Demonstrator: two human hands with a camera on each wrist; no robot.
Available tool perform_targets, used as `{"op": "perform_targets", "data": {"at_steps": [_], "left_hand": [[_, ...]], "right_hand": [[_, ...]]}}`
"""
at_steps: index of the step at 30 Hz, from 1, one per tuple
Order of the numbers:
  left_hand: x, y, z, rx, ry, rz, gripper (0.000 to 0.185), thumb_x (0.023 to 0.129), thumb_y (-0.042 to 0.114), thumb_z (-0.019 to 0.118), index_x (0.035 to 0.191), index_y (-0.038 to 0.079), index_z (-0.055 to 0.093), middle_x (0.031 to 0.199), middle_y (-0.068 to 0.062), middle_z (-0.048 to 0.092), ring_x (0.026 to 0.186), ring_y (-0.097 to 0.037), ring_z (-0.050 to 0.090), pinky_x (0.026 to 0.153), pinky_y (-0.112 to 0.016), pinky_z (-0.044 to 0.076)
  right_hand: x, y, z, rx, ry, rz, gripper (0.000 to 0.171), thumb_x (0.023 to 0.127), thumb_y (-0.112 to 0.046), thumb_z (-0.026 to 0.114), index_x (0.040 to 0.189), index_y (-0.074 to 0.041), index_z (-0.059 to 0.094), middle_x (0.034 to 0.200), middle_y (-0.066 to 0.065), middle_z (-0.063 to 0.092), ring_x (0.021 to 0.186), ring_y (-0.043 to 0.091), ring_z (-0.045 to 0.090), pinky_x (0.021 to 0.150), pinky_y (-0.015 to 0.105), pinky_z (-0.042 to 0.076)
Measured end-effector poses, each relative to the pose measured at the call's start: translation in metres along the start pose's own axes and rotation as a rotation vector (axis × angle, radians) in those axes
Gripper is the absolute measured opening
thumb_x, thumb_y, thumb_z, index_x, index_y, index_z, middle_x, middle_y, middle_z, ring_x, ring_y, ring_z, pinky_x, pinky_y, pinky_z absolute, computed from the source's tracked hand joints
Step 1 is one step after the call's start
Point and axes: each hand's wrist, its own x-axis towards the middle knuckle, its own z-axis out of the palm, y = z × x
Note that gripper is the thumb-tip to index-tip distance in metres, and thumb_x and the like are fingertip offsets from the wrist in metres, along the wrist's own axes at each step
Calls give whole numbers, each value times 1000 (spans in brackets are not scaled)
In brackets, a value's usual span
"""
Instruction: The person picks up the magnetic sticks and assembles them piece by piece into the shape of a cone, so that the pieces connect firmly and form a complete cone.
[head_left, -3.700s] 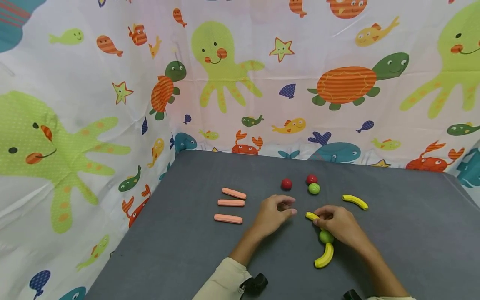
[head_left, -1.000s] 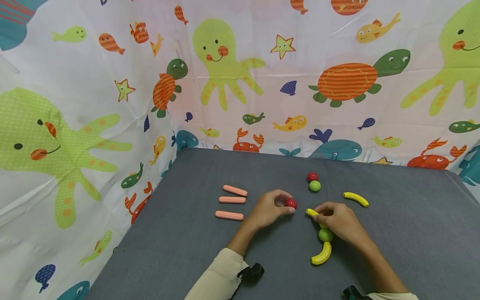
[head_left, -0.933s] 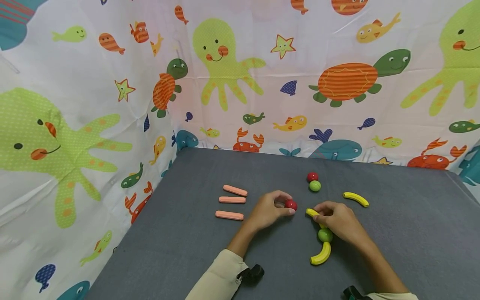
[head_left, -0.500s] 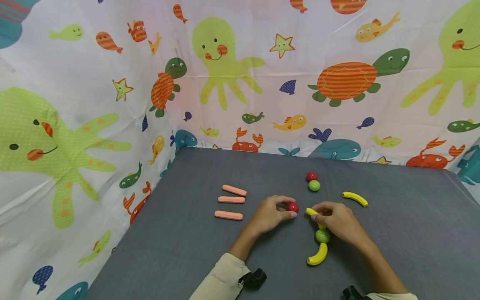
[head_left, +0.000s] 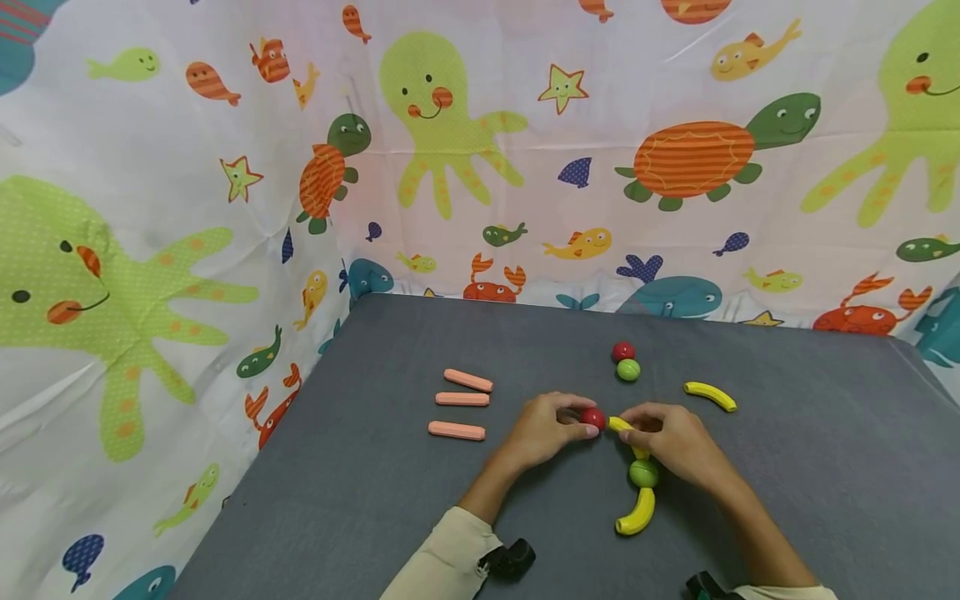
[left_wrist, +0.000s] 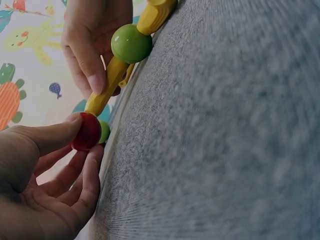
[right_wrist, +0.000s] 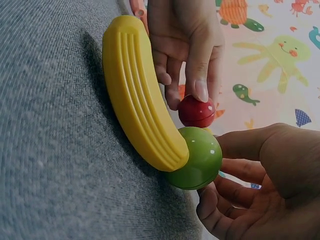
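Observation:
My left hand [head_left: 542,431] pinches a red ball [head_left: 593,418] between thumb and fingertips. Close by, my right hand [head_left: 681,443] grips a curved yellow stick [left_wrist: 116,76] of a ball-and-stick building toy. The stick's free end points at the red ball; in the left wrist view the two appear to meet, though the head view leaves a slight gap, so contact is uncertain. At the stick's other end sits a green ball [head_left: 643,473]. A second curved yellow stick [right_wrist: 135,92] joins that ball and reaches toward the near side of the table.
Three straight pink sticks [head_left: 462,399] lie at the left on the grey tabletop [head_left: 330,500]. Farther back, another red ball [head_left: 622,352] touches a green ball [head_left: 628,370]. A loose curved yellow stick [head_left: 710,396] lies to the right. A printed curtain [head_left: 480,167] borders the table.
My left hand, without a ball at first, has taken the red ball from farther back and carried it right, to the yellow stick's end. My right hand keeps its grip; the joined piece has turned slightly.

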Motion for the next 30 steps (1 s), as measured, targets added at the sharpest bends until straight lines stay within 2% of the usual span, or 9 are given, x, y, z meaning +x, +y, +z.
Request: {"op": "perform_targets", "data": {"at_steps": [5, 14, 22, 27, 30], "left_hand": [[0, 0, 1, 0, -7, 1, 36, 96, 22, 82, 131, 13, 76, 124, -1, 72, 91, -2, 67, 80, -22, 53], [0, 1, 2, -31, -26, -11, 41, 96, 18, 81, 134, 9, 73, 123, -2, 76, 94, -3, 72, 82, -20, 55], [-3, 3, 2, 3, -22, -27, 43, 96, 19, 82, 136, 10, 72, 128, -2, 74, 100, -5, 71, 83, -21, 55], [-9, 8, -1, -15, 24, -19, 40, 96, 19, 81, 135, 10, 72, 130, -4, 70, 106, -10, 72, 86, -22, 56], [-14, 13, -5, -28, 48, -5, 38, 96, 20, 81, 132, 10, 74, 127, -4, 70, 105, -9, 72, 86, -22, 57]], "right_hand": [[-1, -1, 1, 9, -5, 0, 26, 97, -24, 79, 116, -8, 78, 91, 3, 69, 80, 20, 60, 64, 29, 48], [0, 1, 2, 9, -6, 0, 23, 97, -22, 78, 114, -7, 77, 89, 2, 69, 79, 19, 60, 63, 28, 48], [2, 2, 2, -19, -9, -41, 24, 97, -23, 78, 112, -5, 78, 88, 1, 70, 75, 16, 59, 61, 27, 47], [5, 2, 3, -75, 24, -111, 32, 97, -27, 78, 121, -6, 76, 98, 2, 70, 86, 17, 62, 71, 30, 51], [7, -1, 5, -103, 46, -183, 35, 97, -28, 79, 125, -7, 75, 110, 6, 71, 96, 20, 66, 80, 37, 56]]}}
